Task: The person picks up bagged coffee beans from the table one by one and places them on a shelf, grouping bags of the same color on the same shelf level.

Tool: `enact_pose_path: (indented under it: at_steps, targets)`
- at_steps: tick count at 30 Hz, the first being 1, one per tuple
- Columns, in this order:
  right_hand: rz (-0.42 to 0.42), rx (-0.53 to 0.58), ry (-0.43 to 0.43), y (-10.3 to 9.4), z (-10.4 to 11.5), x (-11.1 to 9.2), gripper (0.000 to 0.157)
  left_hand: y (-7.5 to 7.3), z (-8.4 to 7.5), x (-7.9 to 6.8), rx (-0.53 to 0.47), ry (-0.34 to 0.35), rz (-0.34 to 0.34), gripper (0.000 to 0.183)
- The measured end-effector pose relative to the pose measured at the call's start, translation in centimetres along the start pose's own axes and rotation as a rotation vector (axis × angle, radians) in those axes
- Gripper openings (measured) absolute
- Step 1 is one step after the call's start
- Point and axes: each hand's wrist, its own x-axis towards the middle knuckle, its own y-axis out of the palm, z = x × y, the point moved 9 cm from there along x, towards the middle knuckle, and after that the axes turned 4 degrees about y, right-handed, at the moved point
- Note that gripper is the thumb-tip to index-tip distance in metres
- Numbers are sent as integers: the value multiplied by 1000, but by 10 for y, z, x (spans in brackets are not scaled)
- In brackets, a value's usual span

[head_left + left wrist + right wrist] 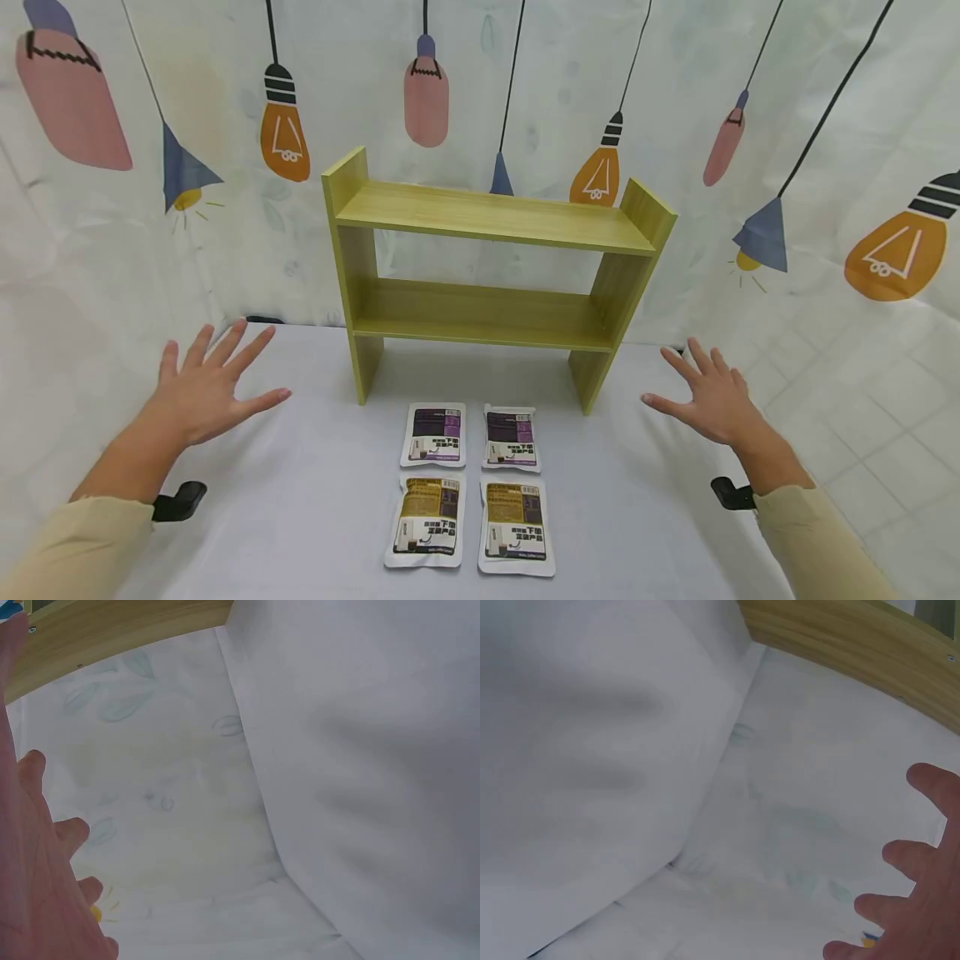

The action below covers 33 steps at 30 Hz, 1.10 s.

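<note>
Fingers spread, my left hand (206,387) hovers over the left side of the table and holds nothing. On the opposite side my right hand (712,400) is likewise spread and bare. Between them, lying flat, are two white pouches with purple-and-black labels, the left one (435,435) and the right one (512,439). Nearer to me lie two more pouches with gold-brown labels, one on the left (427,521) and one on the right (516,529). Both hands are apart from the pouches. The wrist views show the left hand (45,877) and right hand (922,885) only in part.
A yellowish wooden two-tier shelf (480,312) stands behind the pouches on the white table (300,500). Its side panel shows in the left wrist view (127,637) and right wrist view. A cloth backdrop (225,250) with printed lamps hangs behind and along the sides.
</note>
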Motion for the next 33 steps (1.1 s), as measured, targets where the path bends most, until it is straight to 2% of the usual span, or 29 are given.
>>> enact_pose_path:
  at_steps: [11,22,28,33]
  targets:
    - [-38,71,-38,23,14,-14,89,5,-20,-7,-29,25,-64,104]
    - [-74,181,-73,42,35,-26,87,9,-48,-9,-149,53,-114,102]
    - [-95,225,-86,50,49,-32,85,7,-59,-8,-234,77,-181,100]
    - [-96,253,-86,58,60,-36,83,9,-70,-6,-257,122,-252,97]
